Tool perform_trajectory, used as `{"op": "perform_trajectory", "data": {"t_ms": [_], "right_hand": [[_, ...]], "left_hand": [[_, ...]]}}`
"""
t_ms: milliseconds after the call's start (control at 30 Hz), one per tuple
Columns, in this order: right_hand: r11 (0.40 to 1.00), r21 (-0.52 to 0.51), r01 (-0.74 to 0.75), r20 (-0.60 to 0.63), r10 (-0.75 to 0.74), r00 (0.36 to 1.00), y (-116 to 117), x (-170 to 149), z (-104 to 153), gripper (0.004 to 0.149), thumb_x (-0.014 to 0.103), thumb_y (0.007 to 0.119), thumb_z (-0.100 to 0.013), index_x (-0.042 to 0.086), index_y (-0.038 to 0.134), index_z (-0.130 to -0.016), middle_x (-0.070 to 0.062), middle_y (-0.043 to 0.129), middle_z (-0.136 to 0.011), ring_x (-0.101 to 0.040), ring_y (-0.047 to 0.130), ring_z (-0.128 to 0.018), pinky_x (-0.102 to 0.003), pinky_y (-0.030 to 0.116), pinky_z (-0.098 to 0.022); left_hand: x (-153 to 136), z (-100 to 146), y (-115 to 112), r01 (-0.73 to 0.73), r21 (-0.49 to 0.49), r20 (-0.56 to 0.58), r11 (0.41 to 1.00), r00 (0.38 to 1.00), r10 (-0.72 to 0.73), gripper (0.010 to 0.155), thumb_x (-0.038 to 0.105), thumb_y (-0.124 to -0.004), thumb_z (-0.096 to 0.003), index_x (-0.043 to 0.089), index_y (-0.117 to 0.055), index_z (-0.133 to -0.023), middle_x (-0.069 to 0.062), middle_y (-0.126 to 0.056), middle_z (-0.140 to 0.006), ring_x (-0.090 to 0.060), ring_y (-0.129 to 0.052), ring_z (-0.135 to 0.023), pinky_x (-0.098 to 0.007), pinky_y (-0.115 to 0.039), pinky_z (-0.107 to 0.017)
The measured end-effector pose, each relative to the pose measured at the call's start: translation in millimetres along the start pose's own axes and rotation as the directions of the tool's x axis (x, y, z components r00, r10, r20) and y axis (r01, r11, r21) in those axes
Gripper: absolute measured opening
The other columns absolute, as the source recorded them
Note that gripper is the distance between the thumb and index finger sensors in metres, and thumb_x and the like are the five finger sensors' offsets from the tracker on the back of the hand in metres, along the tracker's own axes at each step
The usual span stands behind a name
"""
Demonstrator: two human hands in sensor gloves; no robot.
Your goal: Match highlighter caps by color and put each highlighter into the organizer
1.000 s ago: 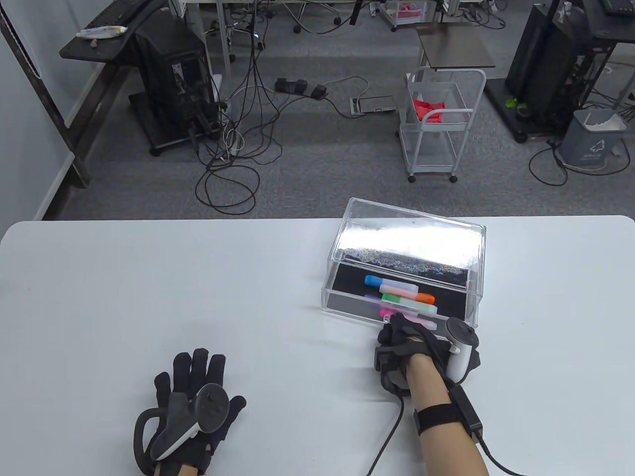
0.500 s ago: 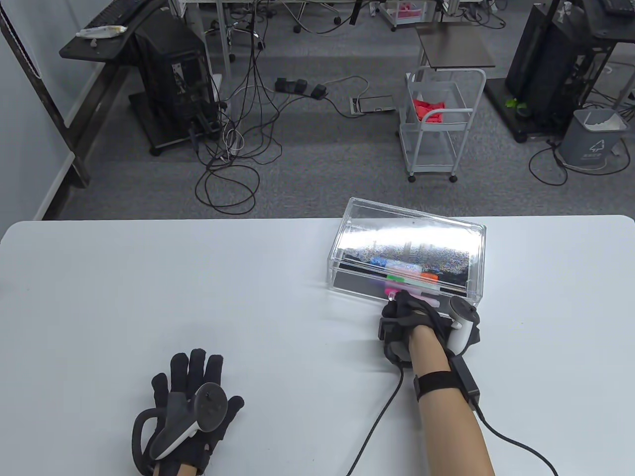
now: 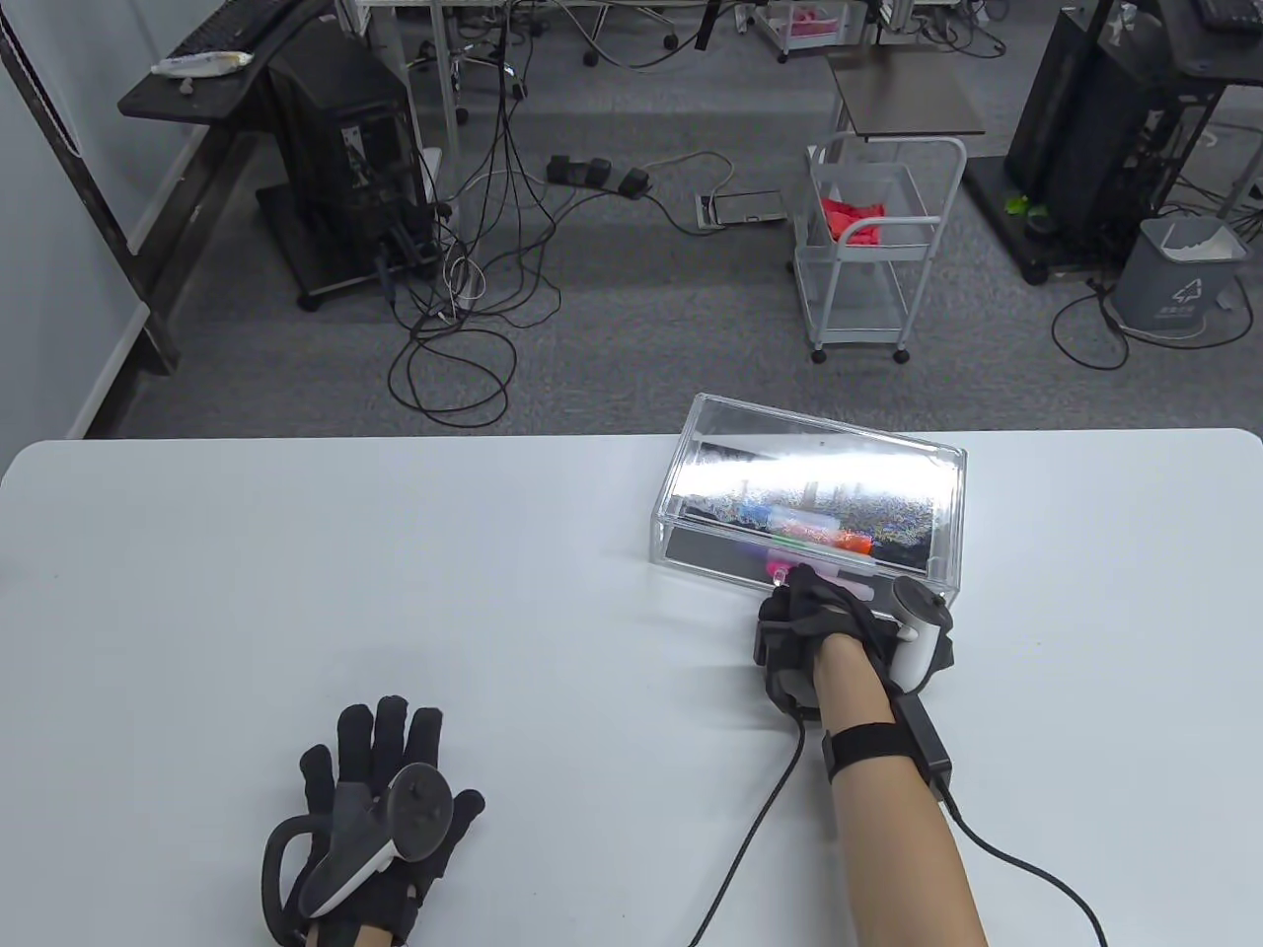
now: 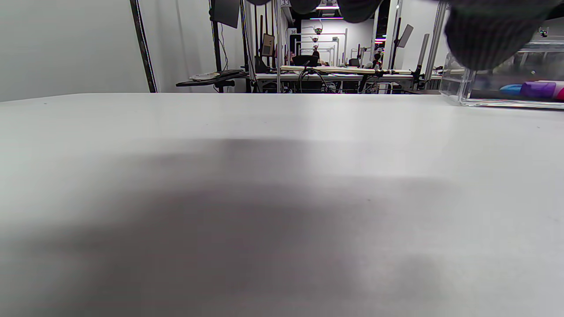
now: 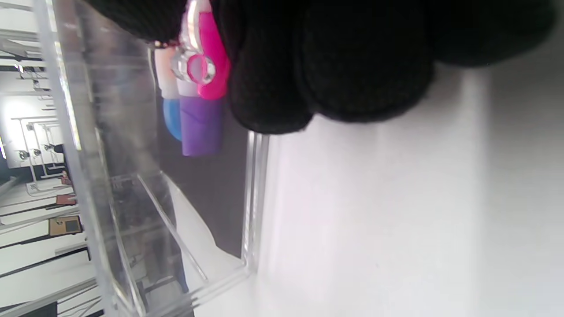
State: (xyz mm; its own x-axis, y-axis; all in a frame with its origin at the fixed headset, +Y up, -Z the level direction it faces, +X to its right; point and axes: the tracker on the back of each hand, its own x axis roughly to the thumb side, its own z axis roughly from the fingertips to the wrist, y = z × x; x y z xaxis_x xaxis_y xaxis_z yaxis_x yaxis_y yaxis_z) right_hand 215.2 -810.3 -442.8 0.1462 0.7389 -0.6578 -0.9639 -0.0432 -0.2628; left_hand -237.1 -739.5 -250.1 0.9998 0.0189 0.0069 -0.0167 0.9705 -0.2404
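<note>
A clear acrylic organizer (image 3: 809, 444) stands at the table's far right, its drawer (image 3: 705, 564) nearly pushed in. Several capped highlighters lie in the drawer: a blue one (image 3: 755, 513), a green one (image 3: 786, 543), an orange one (image 3: 854, 543) and a pink one (image 3: 774, 570). My right hand (image 3: 819, 612) is at the drawer's front, fingers curled around its small clear knob (image 5: 194, 70). The right wrist view shows a purple cap (image 5: 200, 127) and a blue cap (image 5: 169, 121) behind the front wall. My left hand (image 3: 375, 779) lies flat on the table at the near left, holding nothing.
The white table (image 3: 345, 592) runs to its far edge just behind the organizer. A cable (image 3: 760, 838) trails from my right wrist across the table toward the near edge. In the left wrist view the organizer (image 4: 458, 88) shows at the far right.
My right hand has moved away from me and slid the drawer with the highlighters back into the organizer. The left hand has stayed in place.
</note>
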Motion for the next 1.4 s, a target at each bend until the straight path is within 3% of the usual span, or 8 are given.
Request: {"op": "perform_trajectory", "data": {"t_ms": [233,367,533,600,767,1067,1233,1400], "right_hand": [[0.962,0.044,-0.271,0.083,0.266,0.960,0.3,1.1,32.1,0.064,0.047,0.073,-0.047,0.006,0.069,-0.095,-0.022,0.090,-0.078,-0.038,0.095,-0.057,-0.060,0.075,-0.046],[0.891,-0.049,-0.452,0.194,0.452,0.870,4.0,7.0,65.2,0.064,0.049,0.073,-0.045,0.013,0.067,-0.098,-0.020,0.083,-0.090,-0.043,0.086,-0.073,-0.064,0.067,-0.056],[0.815,-0.089,-0.573,0.301,0.570,0.764,15.0,7.1,111.0,0.066,0.049,0.073,-0.045,0.021,0.060,-0.103,-0.017,0.065,-0.106,-0.048,0.059,-0.097,-0.069,0.047,-0.067],[0.764,-0.138,-0.630,0.349,0.633,0.691,20.0,5.0,131.6,0.066,0.050,0.073,-0.045,0.024,0.057,-0.104,-0.014,0.056,-0.111,-0.047,0.048,-0.102,-0.069,0.040,-0.069],[0.665,-0.230,-0.711,0.467,0.716,0.519,30.4,-6.8,168.8,0.067,0.050,0.073,-0.045,0.030,0.051,-0.105,-0.003,0.037,-0.116,-0.039,0.023,-0.107,-0.069,0.029,-0.070],[0.464,-0.444,-0.767,0.499,0.838,0.218,47.0,-41.5,220.9,0.071,0.054,0.071,-0.045,0.037,0.040,-0.106,0.006,0.017,-0.116,-0.034,0.002,-0.105,-0.069,0.014,-0.069],[0.393,-0.566,-0.725,0.479,0.872,0.099,53.9,-58.9,233.4,0.073,0.056,0.071,-0.043,0.040,0.037,-0.106,0.007,0.015,-0.116,-0.033,0.000,-0.104,-0.069,0.012,-0.068],[0.374,-0.606,-0.702,0.452,0.888,0.083,51.0,-71.4,226.9,0.075,0.058,0.071,-0.042,0.042,0.034,-0.105,0.008,0.012,-0.115,-0.034,-0.003,-0.103,-0.069,0.010,-0.068]], "left_hand": [[-8.7,-10.8,-5.4,0.047,-0.030,-0.041,0.998,0.998,-0.048,0.087,0.074,-0.051,-0.0589,0.031,-0.011,-0.122,-0.003,0.001,-0.126,-0.042,-0.002,-0.120,-0.071,-0.015,-0.079],[-10.6,-12.8,-7.7,0.044,-0.043,-0.044,0.998,0.998,-0.046,0.086,0.074,-0.051,-0.0591,0.031,-0.011,-0.122,-0.003,0.001,-0.126,-0.042,-0.002,-0.120,-0.071,-0.015,-0.079],[-5.4,-11.8,-6.9,0.038,-0.038,-0.010,0.999,0.999,-0.038,0.086,0.074,-0.051,-0.0591,0.030,-0.011,-0.122,-0.003,0.001,-0.127,-0.042,-0.003,-0.120,-0.071,-0.016,-0.079],[-2.4,-11.7,-7.0,0.042,-0.041,0.001,0.998,0.999,-0.042,0.086,0.074,-0.051,-0.0591,0.031,-0.011,-0.122,-0.003,0.001,-0.127,-0.042,-0.002,-0.120,-0.071,-0.016,-0.079],[4.2,-13.3,-7.4,0.039,-0.048,0.020,0.998,0.999,-0.038,0.086,0.074,-0.050,-0.0592,0.031,-0.010,-0.122,-0.003,0.001,-0.127,-0.042,-0.002,-0.120,-0.071,-0.016,-0.079],[4.9,-10.6,-0.9,0.000,-0.040,0.065,0.999,0.998,0.003,0.088,0.074,-0.050,-0.0595,0.030,-0.006,-0.122,-0.003,0.003,-0.126,-0.043,-0.001,-0.120,-0.071,-0.015,-0.079],[7.2,-6.5,4.8,0.001,-0.006,0.088,1.000,0.996,0.000,0.088,0.074,-0.050,-0.0594,0.030,-0.006,-0.122,-0.003,0.003,-0.126,-0.044,0.000,-0.119,-0.071,-0.015,-0.079],[13.3,-2.9,4.9,0.019,-0.001,0.115,1.000,0.993,-0.018,0.089,0.075,-0.050,-0.0593,0.031,-0.004,-0.121,-0.003,0.004,-0.126,-0.044,0.001,-0.119,-0.071,-0.015,-0.079]]}}
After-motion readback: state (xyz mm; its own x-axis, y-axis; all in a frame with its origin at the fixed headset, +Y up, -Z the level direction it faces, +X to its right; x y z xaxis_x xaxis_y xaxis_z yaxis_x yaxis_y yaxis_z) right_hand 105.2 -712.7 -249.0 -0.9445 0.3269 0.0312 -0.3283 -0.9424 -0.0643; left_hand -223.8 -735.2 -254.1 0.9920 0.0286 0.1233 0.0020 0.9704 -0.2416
